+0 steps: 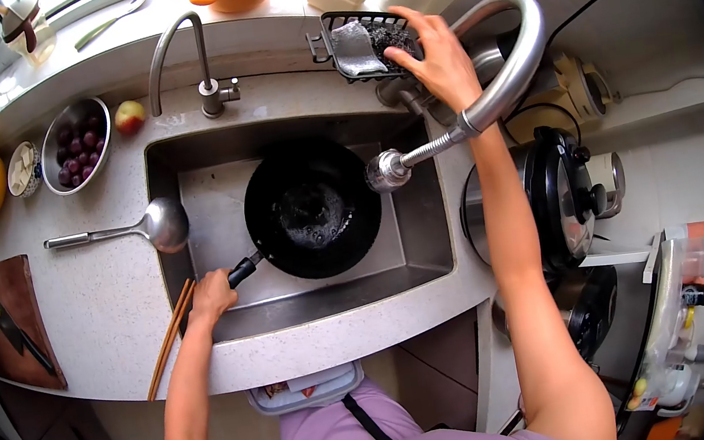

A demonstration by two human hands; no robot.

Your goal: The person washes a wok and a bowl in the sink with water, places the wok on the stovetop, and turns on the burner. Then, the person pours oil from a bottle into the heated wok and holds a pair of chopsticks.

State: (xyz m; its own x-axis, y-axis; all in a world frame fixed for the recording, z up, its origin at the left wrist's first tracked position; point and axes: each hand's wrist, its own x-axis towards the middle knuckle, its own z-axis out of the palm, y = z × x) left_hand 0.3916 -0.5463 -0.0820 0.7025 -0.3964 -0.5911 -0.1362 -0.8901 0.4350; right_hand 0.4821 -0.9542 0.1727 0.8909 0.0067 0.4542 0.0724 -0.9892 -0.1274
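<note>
My left hand (212,295) is closed round the black handle (242,272) of a black wok (313,209) that sits in the steel sink. A little foamy water lies in the wok's bottom. Up at the back right, my right hand (442,59) reaches into a black wire rack (346,68), thumb and fingers apart over a dark scouring pad (387,37). A silvery grey cloth or sponge (356,47) lies beside the pad. The sprayer head (387,171) of the curved tap hangs over the wok's right rim.
The sink (231,322) has a small tap (211,96) behind it. A ladle (164,226), chopsticks (169,340), a bowl of dark fruit (78,145) and a knife on a cutting board (32,310) lie left. A pressure cooker (560,195) stands right.
</note>
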